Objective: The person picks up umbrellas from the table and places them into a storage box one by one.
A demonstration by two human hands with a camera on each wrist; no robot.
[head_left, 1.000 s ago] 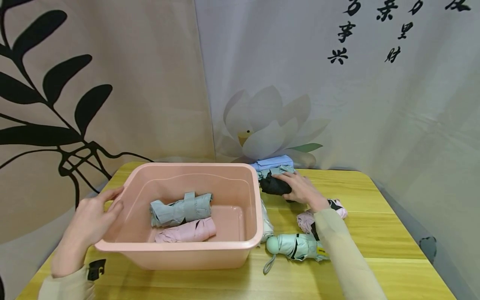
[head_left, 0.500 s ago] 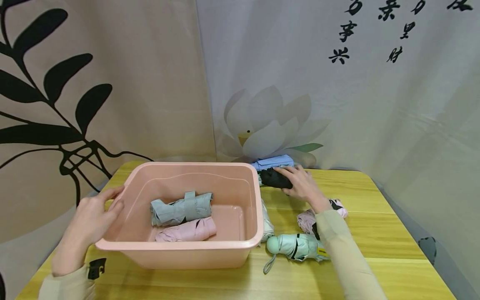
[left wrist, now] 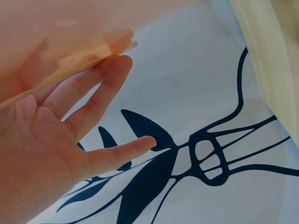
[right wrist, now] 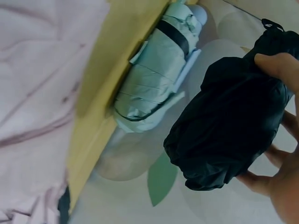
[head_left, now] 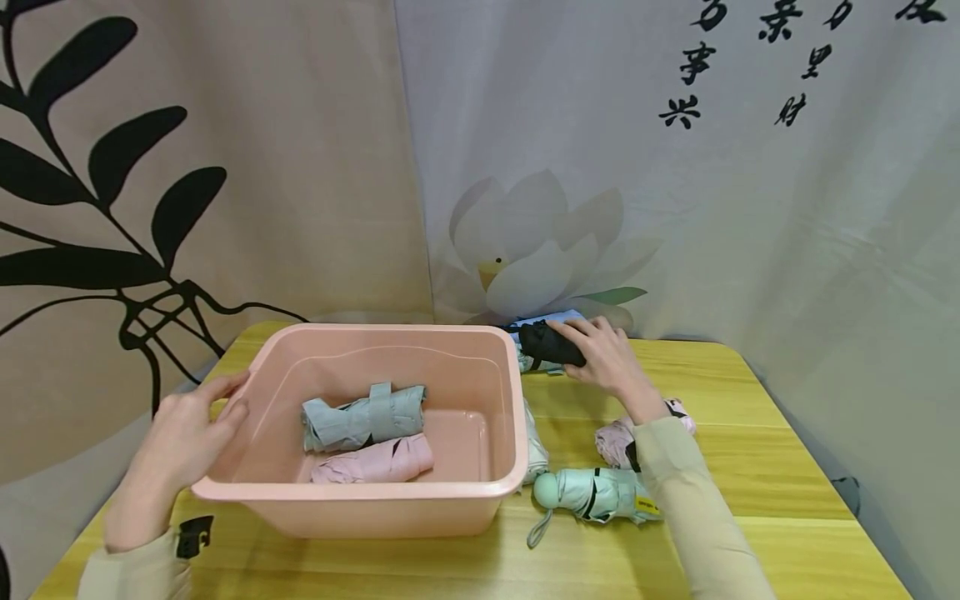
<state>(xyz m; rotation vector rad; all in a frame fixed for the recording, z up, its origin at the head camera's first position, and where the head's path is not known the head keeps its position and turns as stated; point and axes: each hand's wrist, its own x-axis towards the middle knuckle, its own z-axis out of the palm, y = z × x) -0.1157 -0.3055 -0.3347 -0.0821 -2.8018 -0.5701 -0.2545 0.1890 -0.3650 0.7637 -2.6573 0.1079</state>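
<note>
- Head view: the right hand (head_left: 611,362) holds the black bundle (head_left: 550,343) just beyond the tub's far right corner, above the folded umbrellas at the back of the table (head_left: 765,483). A straight lift seems best here, so the bundle does not drag its neighbours along.
- Same view: the left hand (head_left: 180,437) grips the left rim of the tub (head_left: 360,518), with the thumb apparently over the edge. Light, even pressure should be enough to keep it from sliding. The grey-blue umbrella (head_left: 365,421) and pink umbrella (head_left: 375,462) lie side by side inside.
- Left wrist view: two fingers (left wrist: 122,65) reach up to the rim's underside while another sticks out free; the thumb cannot be made out. Steadying looks sufficient without squeezing.
- Right wrist view: thumb on one side, fingers on the other, spread only as wide as the bundle. The cloth looks soft, so press through to its firmer middle and keep the drawstring (right wrist: 272,24) from catching on the pale-green umbrella (right wrist: 152,77).
</note>
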